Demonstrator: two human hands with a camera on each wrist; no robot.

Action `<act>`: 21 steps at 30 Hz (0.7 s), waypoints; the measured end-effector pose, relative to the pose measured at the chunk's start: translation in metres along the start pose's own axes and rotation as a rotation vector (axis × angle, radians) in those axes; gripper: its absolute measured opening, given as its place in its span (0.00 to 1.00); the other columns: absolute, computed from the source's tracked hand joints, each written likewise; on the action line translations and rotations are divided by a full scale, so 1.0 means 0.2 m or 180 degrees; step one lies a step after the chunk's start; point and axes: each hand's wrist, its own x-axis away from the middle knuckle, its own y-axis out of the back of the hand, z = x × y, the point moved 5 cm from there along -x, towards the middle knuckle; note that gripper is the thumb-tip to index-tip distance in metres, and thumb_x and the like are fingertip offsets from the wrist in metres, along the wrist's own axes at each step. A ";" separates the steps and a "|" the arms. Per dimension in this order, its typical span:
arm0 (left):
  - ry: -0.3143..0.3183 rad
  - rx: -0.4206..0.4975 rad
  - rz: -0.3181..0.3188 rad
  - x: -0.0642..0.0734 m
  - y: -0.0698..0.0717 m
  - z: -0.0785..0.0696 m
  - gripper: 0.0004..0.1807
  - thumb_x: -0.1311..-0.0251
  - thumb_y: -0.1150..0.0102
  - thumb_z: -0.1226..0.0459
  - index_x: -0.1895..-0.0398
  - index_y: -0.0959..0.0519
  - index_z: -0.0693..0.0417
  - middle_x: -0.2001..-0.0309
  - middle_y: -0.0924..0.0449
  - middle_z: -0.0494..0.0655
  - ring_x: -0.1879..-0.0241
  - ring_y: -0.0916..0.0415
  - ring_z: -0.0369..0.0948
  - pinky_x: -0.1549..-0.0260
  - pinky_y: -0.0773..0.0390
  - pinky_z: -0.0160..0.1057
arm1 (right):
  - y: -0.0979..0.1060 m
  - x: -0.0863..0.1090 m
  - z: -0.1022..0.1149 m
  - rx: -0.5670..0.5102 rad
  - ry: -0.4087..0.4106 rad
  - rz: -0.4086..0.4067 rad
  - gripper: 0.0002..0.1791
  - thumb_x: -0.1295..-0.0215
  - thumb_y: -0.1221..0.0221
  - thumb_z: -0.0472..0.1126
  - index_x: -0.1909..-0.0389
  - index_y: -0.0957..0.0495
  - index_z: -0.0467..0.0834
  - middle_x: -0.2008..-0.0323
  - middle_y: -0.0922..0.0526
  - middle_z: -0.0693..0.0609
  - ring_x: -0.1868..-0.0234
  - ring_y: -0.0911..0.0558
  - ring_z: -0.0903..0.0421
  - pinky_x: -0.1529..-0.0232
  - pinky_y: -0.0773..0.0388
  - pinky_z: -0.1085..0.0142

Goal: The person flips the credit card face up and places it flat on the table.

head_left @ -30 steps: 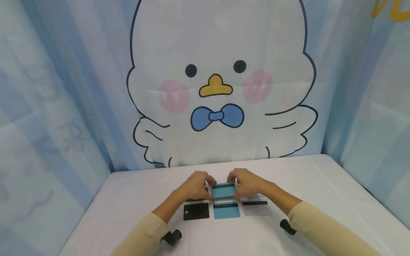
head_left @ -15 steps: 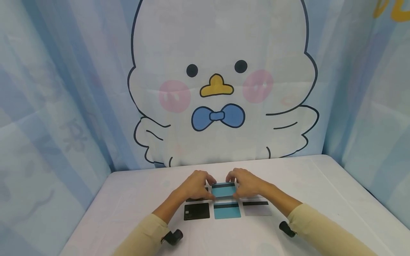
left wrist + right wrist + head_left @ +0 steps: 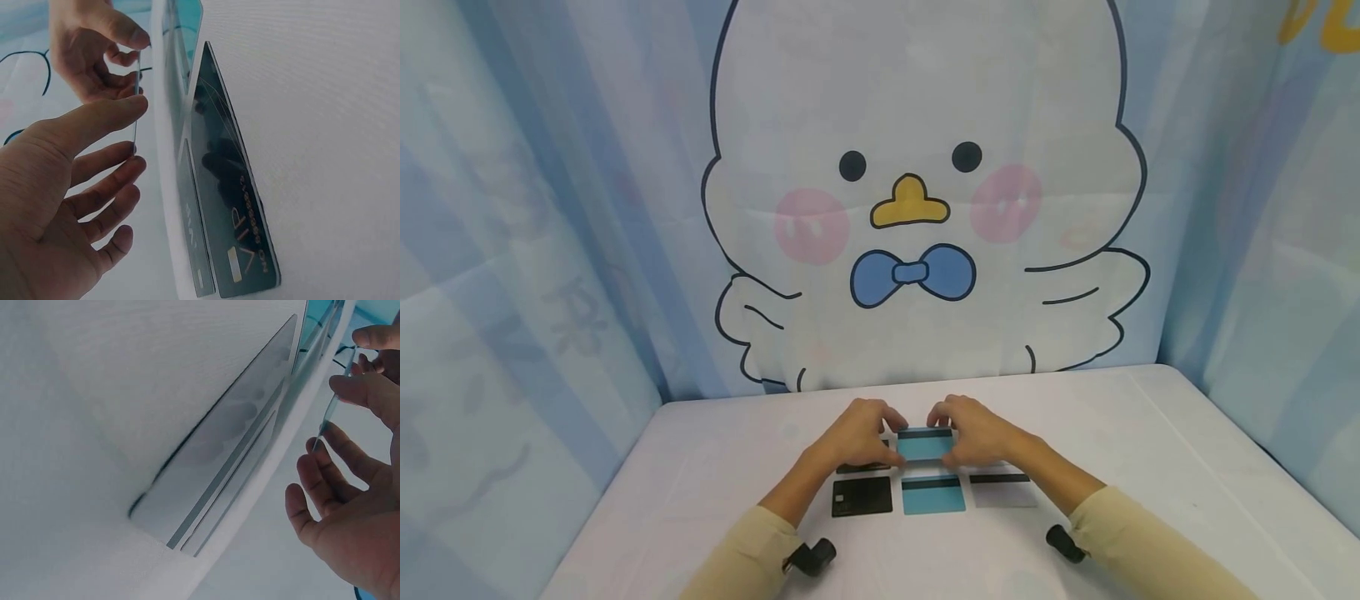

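A light blue card with a dark stripe is held between the two hands, above the white table. My left hand pinches its left edge, thumb on the near corner and fingers at the far one. On the opposite edge, my right hand grips it the same way. The left wrist view shows the card edge-on, raised over the cards on the table. Nearer the body lie a black card, a second light blue card and a pale grey card in a row.
Behind that row, another dark card is partly hidden by the left hand, and a second pale card lies by the first in the right wrist view. A curtain with a cartoon bird hangs behind the table.
Both hands keep hold of the blue card in nearly the same place. The right forearm has shifted slightly inward. The whole head view has drifted a little.
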 end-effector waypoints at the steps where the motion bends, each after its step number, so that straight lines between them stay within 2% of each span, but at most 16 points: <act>1: 0.0005 -0.0001 -0.0007 0.00 0.00 0.00 0.27 0.52 0.17 0.55 0.47 0.12 0.50 0.54 0.14 0.43 0.57 0.22 0.40 0.59 0.20 0.36 | 0.00 0.00 0.00 -0.0005 -0.0005 -0.0009 0.27 0.50 0.25 0.38 0.47 0.18 0.44 0.55 0.20 0.51 0.53 0.25 0.53 0.47 0.22 0.53; 21: 0.0056 0.0149 -0.0049 0.00 0.03 -0.02 0.27 0.51 0.18 0.55 0.46 0.12 0.50 0.53 0.14 0.43 0.53 0.23 0.42 0.58 0.20 0.40 | 0.05 0.02 0.01 -0.0191 -0.0127 -0.0189 0.26 0.49 0.25 0.38 0.47 0.16 0.45 0.56 0.20 0.53 0.51 0.24 0.51 0.48 0.23 0.53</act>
